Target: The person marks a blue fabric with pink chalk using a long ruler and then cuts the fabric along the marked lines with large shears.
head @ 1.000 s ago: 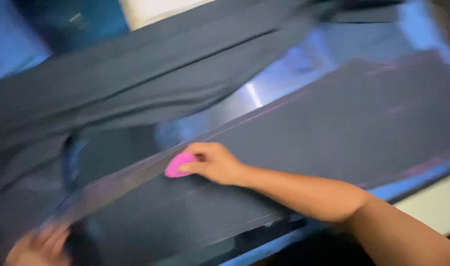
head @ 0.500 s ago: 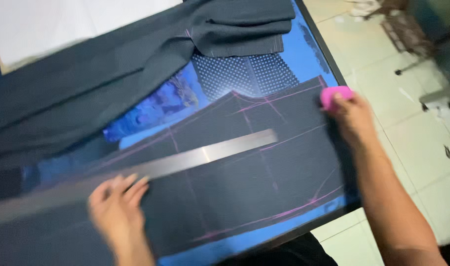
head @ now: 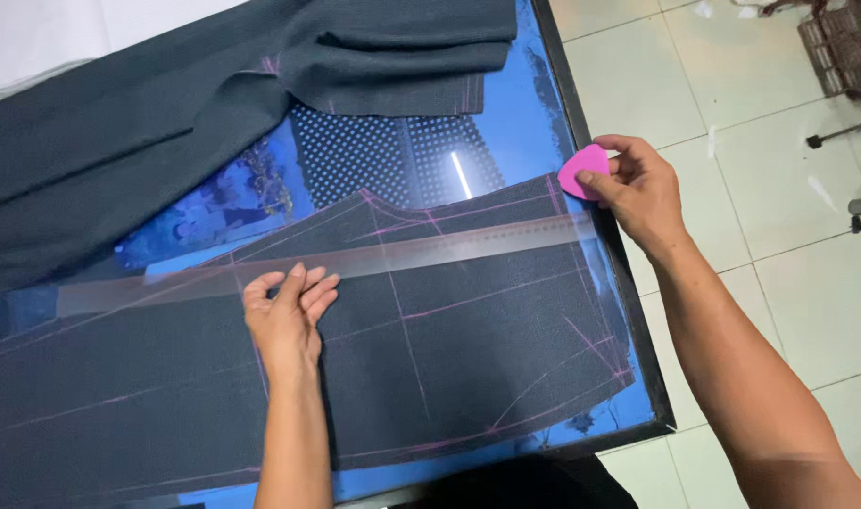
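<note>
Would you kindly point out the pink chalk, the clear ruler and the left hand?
pink chalk [head: 578, 172], head view, on its flat pink face.
clear ruler [head: 430, 254], head view, mid-length of the strip.
left hand [head: 285, 311], head view, back of the hand.

A big blue table [head: 534, 113] has a black edge. The floor [head: 779, 207] has pale tiles. A metal rack [head: 841, 47] stands far off.

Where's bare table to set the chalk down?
Bare blue table shows between the folded dark cloth and the marked panel, beside the right edge. A thin strip runs along the near edge. Elsewhere cloth, ruler and left hand crowd it.
</note>
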